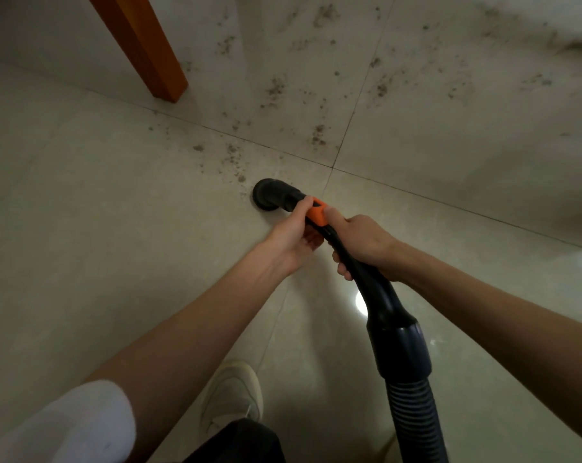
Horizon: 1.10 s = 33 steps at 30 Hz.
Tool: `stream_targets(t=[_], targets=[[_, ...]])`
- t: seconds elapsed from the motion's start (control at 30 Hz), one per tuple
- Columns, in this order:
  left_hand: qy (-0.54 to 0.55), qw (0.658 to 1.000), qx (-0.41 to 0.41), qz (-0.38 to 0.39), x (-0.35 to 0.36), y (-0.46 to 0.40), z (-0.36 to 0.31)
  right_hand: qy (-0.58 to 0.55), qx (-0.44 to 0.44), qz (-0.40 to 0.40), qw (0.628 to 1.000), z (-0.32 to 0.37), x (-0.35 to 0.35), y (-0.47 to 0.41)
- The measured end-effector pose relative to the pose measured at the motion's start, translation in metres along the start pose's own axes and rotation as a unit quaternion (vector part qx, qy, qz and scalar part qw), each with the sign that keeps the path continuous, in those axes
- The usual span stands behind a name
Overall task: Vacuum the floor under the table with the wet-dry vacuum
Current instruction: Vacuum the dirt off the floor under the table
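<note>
A black vacuum wand (379, 295) with an orange collar (317, 213) runs from a ribbed hose (413, 419) at the lower right to a round black nozzle (270, 194) resting on the pale tiled floor (82, 202). My left hand (291, 237) grips the wand at the orange collar, just behind the nozzle. My right hand (359, 243) is wrapped around the wand right behind it. Brown dirt crumbs (236, 158) lie scattered just beyond the nozzle and across the tiles further away (319, 135).
An orange wooden table leg (145, 48) stands at the upper left, its foot about a tile's width from the nozzle. My pale shoe (232, 396) is on the floor below my arms. Dark tile joints cross near the nozzle.
</note>
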<state>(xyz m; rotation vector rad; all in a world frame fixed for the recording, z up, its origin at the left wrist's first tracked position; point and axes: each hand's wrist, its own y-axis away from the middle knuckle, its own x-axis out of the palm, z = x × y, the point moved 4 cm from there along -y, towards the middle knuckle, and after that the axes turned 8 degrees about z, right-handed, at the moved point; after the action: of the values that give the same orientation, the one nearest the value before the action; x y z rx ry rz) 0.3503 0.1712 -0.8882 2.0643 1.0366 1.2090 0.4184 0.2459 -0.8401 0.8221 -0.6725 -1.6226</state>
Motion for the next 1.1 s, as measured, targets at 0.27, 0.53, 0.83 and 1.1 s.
stream_targets(t=[0.27,0.53,0.83,1.1], targets=[[0.028,0.999,0.028,-0.015,-0.005,-0.001,-0.013,0.004,0.001,0.021,1.0,0.018,0.004,-0.009],[0.042,0.998,0.045,-0.028,-0.013,-0.003,-0.023,0.014,-0.002,0.026,1.0,0.026,0.009,-0.021],[0.031,0.995,0.085,-0.032,-0.016,-0.014,-0.046,0.021,-0.016,0.023,0.999,0.051,0.011,-0.039],[0.03,0.994,0.096,-0.042,-0.023,-0.019,-0.051,0.022,-0.015,0.033,0.999,0.053,0.012,-0.047]])
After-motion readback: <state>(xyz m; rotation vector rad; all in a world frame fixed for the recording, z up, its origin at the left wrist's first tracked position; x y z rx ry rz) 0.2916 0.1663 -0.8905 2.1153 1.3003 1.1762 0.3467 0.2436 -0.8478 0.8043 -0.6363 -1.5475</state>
